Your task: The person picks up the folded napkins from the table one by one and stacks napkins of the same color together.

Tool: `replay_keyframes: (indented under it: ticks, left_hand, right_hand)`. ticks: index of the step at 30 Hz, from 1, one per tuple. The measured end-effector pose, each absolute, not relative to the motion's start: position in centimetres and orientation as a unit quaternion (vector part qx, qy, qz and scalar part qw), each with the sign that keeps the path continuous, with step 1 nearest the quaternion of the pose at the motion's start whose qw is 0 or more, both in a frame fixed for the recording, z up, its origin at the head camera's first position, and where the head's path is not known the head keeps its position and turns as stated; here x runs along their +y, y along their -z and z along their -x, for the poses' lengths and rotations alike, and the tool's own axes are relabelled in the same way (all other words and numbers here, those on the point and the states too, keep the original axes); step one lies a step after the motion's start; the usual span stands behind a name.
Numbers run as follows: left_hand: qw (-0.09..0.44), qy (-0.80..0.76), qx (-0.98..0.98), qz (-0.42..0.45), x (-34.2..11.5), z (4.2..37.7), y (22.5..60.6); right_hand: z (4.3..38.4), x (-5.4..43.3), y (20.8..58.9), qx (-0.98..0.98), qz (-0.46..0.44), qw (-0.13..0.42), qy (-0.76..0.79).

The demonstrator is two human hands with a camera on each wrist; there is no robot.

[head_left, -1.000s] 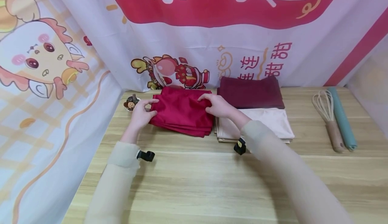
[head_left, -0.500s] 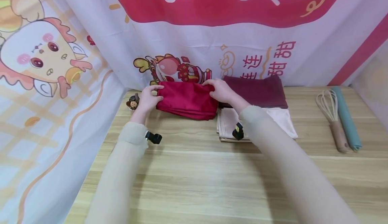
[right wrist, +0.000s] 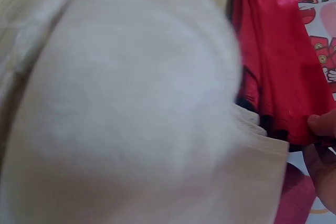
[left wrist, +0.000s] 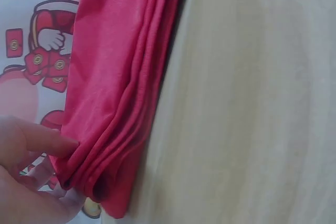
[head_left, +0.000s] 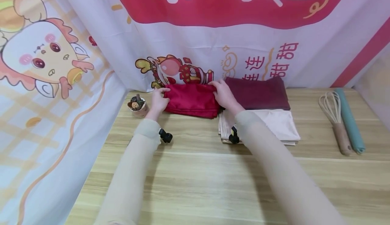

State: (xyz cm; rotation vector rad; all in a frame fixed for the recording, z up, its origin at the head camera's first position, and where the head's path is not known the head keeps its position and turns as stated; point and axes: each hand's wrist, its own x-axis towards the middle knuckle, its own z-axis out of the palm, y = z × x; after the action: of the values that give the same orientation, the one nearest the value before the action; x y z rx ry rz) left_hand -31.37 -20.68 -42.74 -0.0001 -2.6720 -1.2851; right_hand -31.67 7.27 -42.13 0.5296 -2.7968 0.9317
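A folded stack of shiny red cloth (head_left: 192,99) lies at the back of the table against the printed curtain. My left hand (head_left: 159,101) grips its left end; in the left wrist view the thumb (left wrist: 44,141) lies on top and other fingers reach under the layered folds. At the opposite end my right hand (head_left: 224,95) pinches the back right corner, and the right wrist view has a thumb (right wrist: 321,123) on the red cloth with a finger beneath. A folded maroon cloth (head_left: 260,94) and a folded cream cloth (head_left: 274,123) sit beside it on the right, partly behind my right hand and sleeve.
A small pot (head_left: 141,111) with a figurine stands left of my left hand. A whisk (head_left: 336,123) with a wooden handle and a rolled teal mat (head_left: 350,121) lie at the right. The curtain (head_left: 189,37) borders the table's back edge.
Both hands have moved the red cloth away from me, to the curtain, and slightly right. It lies beside the maroon cloth, and more of the pot shows.
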Motion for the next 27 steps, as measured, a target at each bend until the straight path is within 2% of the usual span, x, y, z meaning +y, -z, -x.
replay_keyframes:
  ticks: [4, 12, 17, 23, 27]
  left_hand:
    - [0.098, 0.438, -0.893, -0.016, -20.2, 31.3, 43.2]
    - [0.113, 0.422, -0.899, -0.023, -20.2, 31.7, 44.1]
    - [0.101, 0.381, -0.919, -0.007, -19.7, 30.2, 43.1]
    - [0.122, 0.365, -0.923, 0.028, -19.7, 28.8, 43.0]
    - [0.115, 0.360, -0.924, 0.061, -20.0, 27.3, 42.8]
  right_hand:
    - [31.6, 7.3, 42.8, -0.931, -0.173, 0.081, -0.312]
    - [30.9, 7.3, 43.5, -0.926, -0.147, 0.019, -0.347]
    - [29.4, 7.1, 43.1, -0.918, -0.167, 0.016, -0.359]
    - [27.2, 7.4, 42.1, -0.916, -0.206, 0.007, -0.345]
    - [25.7, 8.2, 41.6, -0.910, -0.232, 0.015, -0.344]
